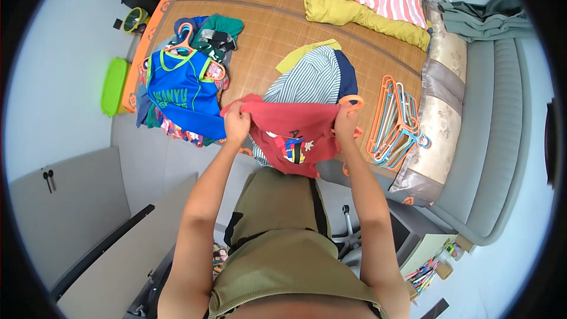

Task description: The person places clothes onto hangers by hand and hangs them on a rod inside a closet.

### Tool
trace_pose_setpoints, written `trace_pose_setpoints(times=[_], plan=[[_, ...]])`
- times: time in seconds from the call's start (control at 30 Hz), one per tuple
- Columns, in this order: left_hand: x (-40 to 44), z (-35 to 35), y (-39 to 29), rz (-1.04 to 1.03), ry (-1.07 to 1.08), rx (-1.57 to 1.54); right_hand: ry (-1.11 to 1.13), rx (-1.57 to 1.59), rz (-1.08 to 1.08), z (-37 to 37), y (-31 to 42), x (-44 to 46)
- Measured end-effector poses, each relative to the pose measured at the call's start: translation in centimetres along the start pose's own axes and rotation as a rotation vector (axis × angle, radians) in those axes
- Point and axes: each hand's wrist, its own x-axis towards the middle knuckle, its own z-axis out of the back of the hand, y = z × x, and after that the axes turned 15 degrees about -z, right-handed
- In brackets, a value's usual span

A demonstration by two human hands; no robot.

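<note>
Holding a red T-shirt (pixel 295 119) stretched between the two hands, at the near edge of the mat-covered bed (pixel 254 74), with a cartoon print and dark lettering in view. Grasping one corner in the left hand (pixel 238 123) and the opposite corner in the right hand (pixel 346 121), fingers closed on the cloth at both. Showing just beside the right hand, parts of an orange hanger (pixel 352 101); cannot tell whether gripped too. Hanging partly in front of a striped garment (pixel 307 74), with a navy garment (pixel 347 75) beside it. Heaped to the left of the left hand, clothes topped by a blue tank top (pixel 177 80); stacked to the right of the right hand, hangers (pixel 393 121). Set past the bed's far-left edge, a yellow-green basket (pixel 143 16), contents too small to tell. Bunched at lower right, coloured pens (pixel 420 276), their holder mostly hidden.
</note>
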Motion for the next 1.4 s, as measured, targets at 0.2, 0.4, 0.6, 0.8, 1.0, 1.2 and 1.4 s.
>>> trace_pose_setpoints(times=[0.2,0.4,0.6,0.8,1.0,1.2,1.4], plan=[[-0.3,2.0,-4.6,-0.302,-0.297,0.361,-0.029,0.000,0.269,-0.8,1.8,-1.4],[-1.0,-1.2,-12.7,-0.796,0.206,0.311,0.256,0.064,0.200,-3.1,3.6,-4.1],[-1.5,-3.9,-14.7,-0.605,0.155,0.315,0.412,0.162,0.236,-3.5,5.5,-6.1],[0.3,-2.9,-14.8,-0.374,-0.076,0.338,0.168,0.098,0.227,1.1,6.2,-5.7],[0.3,-2.5,-14.5,-0.411,-0.212,0.201,-0.068,-0.306,0.225,2.3,2.7,-4.5],[-0.3,-1.9,-15.3,-0.291,-0.197,0.194,-0.189,-0.353,0.322,1.3,1.1,-3.4],[-0.5,-1.2,-14.9,-0.245,-0.224,0.197,-0.139,-0.334,0.143,-0.3,0.2,-2.2]])
